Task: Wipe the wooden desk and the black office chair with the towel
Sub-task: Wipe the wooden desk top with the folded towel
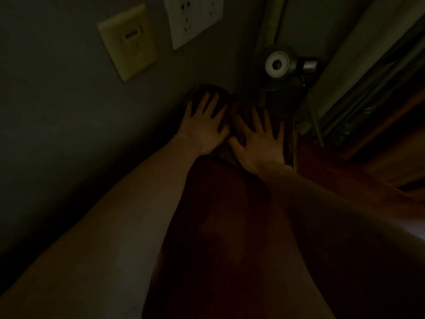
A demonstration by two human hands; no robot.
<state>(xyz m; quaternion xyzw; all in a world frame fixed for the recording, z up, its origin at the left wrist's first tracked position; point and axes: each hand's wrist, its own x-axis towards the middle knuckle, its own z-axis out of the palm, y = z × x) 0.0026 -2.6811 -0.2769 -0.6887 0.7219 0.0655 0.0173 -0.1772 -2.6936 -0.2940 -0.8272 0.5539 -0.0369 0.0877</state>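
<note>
The scene is very dim. A dark brownish towel [230,107] lies on the reddish wooden desk [220,226], pushed into the far corner against the wall. My left hand [204,125] rests flat on the towel's left part with its fingers spread. My right hand [259,143] lies flat on the right part, fingers also apart. Neither hand curls around the cloth. The towel's edges fade into shadow. The black office chair is not in view.
A metal flask or kettle [277,64] with a round white lid stands just beyond the towel in the corner. A yellowish wall plate [128,42] and a white socket [193,17] are on the wall at left. Pale curtain folds [345,65] hang at right.
</note>
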